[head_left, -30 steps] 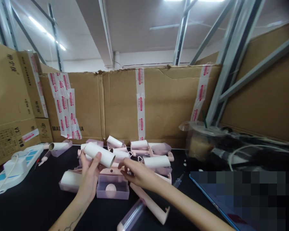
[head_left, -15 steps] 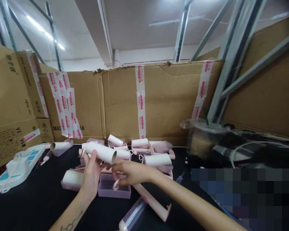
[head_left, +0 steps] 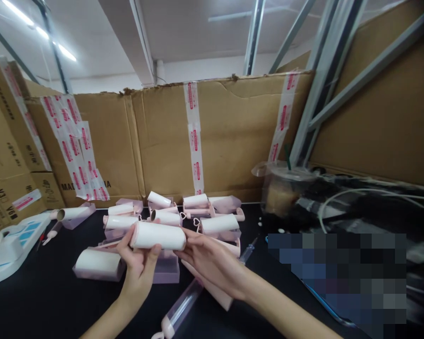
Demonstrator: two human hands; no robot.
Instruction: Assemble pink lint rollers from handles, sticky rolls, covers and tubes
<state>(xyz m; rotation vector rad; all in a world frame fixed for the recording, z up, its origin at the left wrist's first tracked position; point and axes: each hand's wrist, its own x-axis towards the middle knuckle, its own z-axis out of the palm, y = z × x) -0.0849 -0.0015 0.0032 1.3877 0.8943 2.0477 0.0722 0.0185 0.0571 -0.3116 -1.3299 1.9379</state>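
A white lint-roller roll [head_left: 159, 236] is held crosswise in front of me, above the black table. My left hand [head_left: 138, 256] is closed around its left end, with the thumb on the near side. Against its right end presses my right hand [head_left: 207, 259], fingers cupped round the rim. Both ends of the roll show a pinkish edge. Below it is a translucent purple case [head_left: 166, 269], partly hidden by the hands. A pale pink handle piece [head_left: 215, 294] lies under my right wrist. Nearer me rests a clear tube with a pink end [head_left: 183, 303].
Several white rolls in purple cases, such as one roll [head_left: 98, 264] at left and another [head_left: 219, 223] at right, lie behind and beside my hands. A power strip [head_left: 12, 249] is far left, a bagged drink cup [head_left: 282, 193] right. A cardboard wall [head_left: 162, 136] closes the back.
The roll has turned level and come nearer; its open right end is now covered by my right hand. That hand has risen from the purple case, where it held a small pink ring-shaped part.
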